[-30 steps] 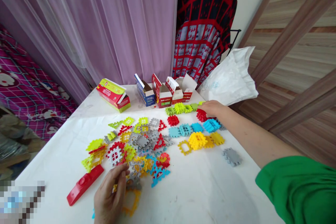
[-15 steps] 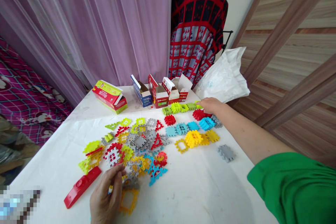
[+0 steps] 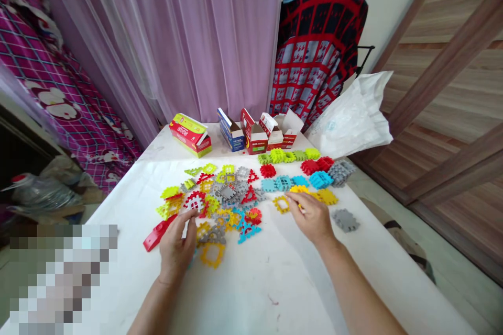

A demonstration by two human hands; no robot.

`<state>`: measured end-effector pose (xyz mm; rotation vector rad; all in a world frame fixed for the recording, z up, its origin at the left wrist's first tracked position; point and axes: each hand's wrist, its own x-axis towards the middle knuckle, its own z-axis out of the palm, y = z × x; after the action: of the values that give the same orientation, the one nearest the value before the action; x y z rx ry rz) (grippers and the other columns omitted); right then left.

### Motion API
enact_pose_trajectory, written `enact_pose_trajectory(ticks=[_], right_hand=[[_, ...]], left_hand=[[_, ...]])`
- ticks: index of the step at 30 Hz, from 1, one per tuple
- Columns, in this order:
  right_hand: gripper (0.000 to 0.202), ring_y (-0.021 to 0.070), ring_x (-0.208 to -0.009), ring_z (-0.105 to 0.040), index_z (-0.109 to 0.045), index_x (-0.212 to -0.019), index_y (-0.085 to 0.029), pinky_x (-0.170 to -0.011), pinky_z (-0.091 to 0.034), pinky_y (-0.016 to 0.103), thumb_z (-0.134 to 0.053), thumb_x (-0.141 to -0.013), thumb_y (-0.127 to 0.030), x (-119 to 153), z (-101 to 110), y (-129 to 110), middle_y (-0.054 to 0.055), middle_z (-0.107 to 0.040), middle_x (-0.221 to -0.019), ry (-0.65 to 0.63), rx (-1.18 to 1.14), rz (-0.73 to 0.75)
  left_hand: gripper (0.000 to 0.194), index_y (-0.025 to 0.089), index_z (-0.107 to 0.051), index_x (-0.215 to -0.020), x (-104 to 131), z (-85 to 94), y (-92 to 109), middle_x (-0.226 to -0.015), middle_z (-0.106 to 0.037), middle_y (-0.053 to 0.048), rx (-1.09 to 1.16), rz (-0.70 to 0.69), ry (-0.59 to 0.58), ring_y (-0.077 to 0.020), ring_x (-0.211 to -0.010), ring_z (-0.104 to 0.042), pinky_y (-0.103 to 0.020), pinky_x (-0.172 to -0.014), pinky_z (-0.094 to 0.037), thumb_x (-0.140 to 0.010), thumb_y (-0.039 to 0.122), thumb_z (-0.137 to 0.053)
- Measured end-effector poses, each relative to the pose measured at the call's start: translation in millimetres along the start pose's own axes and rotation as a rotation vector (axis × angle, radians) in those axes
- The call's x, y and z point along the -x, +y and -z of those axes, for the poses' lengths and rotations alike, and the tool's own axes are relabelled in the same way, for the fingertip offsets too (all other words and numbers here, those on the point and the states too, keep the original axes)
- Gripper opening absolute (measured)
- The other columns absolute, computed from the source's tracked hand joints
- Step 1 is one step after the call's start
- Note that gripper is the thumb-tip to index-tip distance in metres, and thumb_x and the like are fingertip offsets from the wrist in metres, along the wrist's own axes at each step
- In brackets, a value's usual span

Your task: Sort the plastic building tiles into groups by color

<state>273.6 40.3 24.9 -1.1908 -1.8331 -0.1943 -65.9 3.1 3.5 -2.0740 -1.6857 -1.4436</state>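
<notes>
My left hand (image 3: 177, 241) is low over the near left side of a pile of interlocking plastic building pieces. Its fingers are bent and a gap shows between thumb and forefinger; nothing shows in it. Just beyond its fingertips a white window-shaped piece (image 3: 195, 201) lies on a red piece. My right hand (image 3: 310, 214) hovers by the yellow row, fingers loosely curled and apart, with no piece visible in it. A yellow square frame (image 3: 281, 204) lies left of its fingertips. The hand partly hides the yellow stack (image 3: 299, 189).
Beyond are rows of light blue (image 3: 283, 183), red (image 3: 268, 170) and green pieces (image 3: 277, 155), plus a grey stack (image 3: 341, 171). A grey piece (image 3: 346, 220) lies at right. Several cartons (image 3: 190, 138) and a white bag (image 3: 353, 115) stand behind. A red bar (image 3: 157, 234) lies at left.
My right hand has come back from the far green row to beside the yellow pieces. A green piece now shows at that row's right end. The camera view has shifted left.
</notes>
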Motion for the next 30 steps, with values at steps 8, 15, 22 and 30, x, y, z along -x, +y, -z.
enact_pose_trajectory(ticks=[8, 15, 22, 30], right_hand=[[0.022, 0.0193, -0.092, -0.065, -0.067, -0.106, -0.021, -0.084, -0.053, 0.031, -0.053, -0.088, -0.02, 58, -44, -61, 0.006, -0.071, -0.099, -0.179, -0.095, 0.019], [0.046, 0.0256, -0.109, -0.057, -0.058, -0.124, -0.02, -0.094, -0.048, 0.039, -0.065, -0.079, -0.027, 57, -55, -68, 0.01, -0.062, -0.119, -0.384, 0.041, 0.009], [0.031, 0.0223, -0.098, -0.06, -0.062, -0.116, -0.021, -0.084, -0.049, 0.032, -0.059, -0.085, -0.027, 53, -75, -66, 0.009, -0.065, -0.108, -0.317, 0.112, -0.116], [0.03, 0.0195, -0.087, -0.062, -0.062, -0.113, -0.019, -0.08, -0.05, 0.031, -0.048, -0.087, -0.025, 61, -77, -54, 0.008, -0.066, -0.097, -0.174, -0.013, -0.283]], left_hand=[[0.055, 0.022, -0.052, -0.132, 37, 14.1, -9, -0.135, -0.057, -0.014, -0.282, -0.098, -0.346, -0.0326, -0.127, -0.049, -0.054, -0.105, -0.036, -0.085, 0.051, -0.056], [0.075, 0.023, -0.043, -0.142, 50, 1.4, 13, -0.149, -0.041, -0.017, -0.413, -0.092, -0.526, -0.0352, -0.139, -0.032, -0.058, -0.112, -0.02, -0.08, 0.062, -0.057], [0.054, 0.019, -0.052, -0.134, 20, -22.4, 17, -0.145, -0.046, -0.017, -0.48, 0.06, -0.471, -0.0327, -0.135, -0.04, -0.058, -0.109, -0.028, -0.089, 0.048, -0.051], [0.038, 0.021, -0.057, -0.127, 18, -22.7, 19, -0.141, -0.052, -0.014, -0.469, 0.062, -0.345, -0.0325, -0.133, -0.042, -0.064, -0.11, -0.022, -0.091, 0.024, -0.046]])
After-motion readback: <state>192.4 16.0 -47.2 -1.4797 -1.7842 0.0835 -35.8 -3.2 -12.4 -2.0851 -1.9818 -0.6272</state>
